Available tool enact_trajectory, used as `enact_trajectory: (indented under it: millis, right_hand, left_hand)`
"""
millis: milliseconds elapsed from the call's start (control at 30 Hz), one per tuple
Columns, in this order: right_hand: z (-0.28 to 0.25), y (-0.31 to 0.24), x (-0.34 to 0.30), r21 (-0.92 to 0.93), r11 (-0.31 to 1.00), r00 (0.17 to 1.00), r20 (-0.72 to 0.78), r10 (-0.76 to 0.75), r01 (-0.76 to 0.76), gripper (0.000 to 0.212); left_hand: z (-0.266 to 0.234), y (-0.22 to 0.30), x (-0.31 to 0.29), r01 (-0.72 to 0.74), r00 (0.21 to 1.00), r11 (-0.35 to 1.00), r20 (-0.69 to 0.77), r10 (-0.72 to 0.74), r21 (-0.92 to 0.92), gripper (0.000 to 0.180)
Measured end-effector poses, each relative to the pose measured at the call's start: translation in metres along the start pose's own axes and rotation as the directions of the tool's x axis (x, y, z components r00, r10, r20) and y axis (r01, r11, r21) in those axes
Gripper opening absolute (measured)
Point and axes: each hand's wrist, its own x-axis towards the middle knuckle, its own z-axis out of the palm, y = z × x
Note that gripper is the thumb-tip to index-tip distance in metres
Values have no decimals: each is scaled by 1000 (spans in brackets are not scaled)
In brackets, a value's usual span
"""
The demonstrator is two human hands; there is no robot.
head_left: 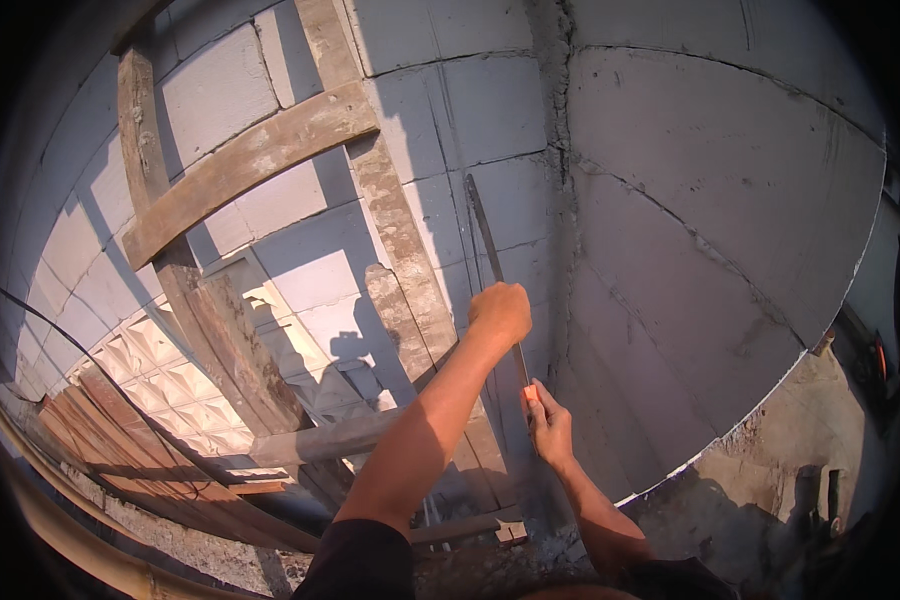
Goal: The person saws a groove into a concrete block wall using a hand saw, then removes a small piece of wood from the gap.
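A long, narrow dark metal blade with an orange handle (486, 228) stretches up along the pale block wall (500, 105), close to the rough inner corner. My left hand (501, 312) is closed in a fist around the blade partway along it. Lower down and a little to the right, my right hand (549, 425) is wrapped around the orange end, thumb on top. Beyond my left fist the free tip rises in front of the wall. The frame does not show exactly which kind of tool it is.
A wooden scaffold with uprights and a crossbar (260, 150) stands left of my arms. At the right a block wall (690, 240) ends in a pale ragged edge. Brown planks (120, 430) and patterned vent blocks (170, 375) are at lower left. A dark cable (45, 322) hangs there.
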Motion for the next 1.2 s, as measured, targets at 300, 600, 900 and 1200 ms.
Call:
enact_trajectory:
  millis: [300,600,900,1200]
  right_hand:
    - [-40,-109,-23,146,988,999,-30,-42,46,52]
    - [-99,-153,-34,155,963,971,-125,-204,222,50]
    - [-57,-161,-50,286,954,996,4,-90,85,41]
    - [-40,-247,68,270,921,958,-128,-256,282,47]
  left_hand:
    - [-56,41,-65,-168,908,966,-414,72,-199,67]
    - [-240,-57,-103,-197,268,980,-963,34,-21,63]
    - [-305,-171,-71,376,678,926,-673,-294,-26,95]
    - [-299,-169,-76,338,665,941,-705,-248,-12,82]
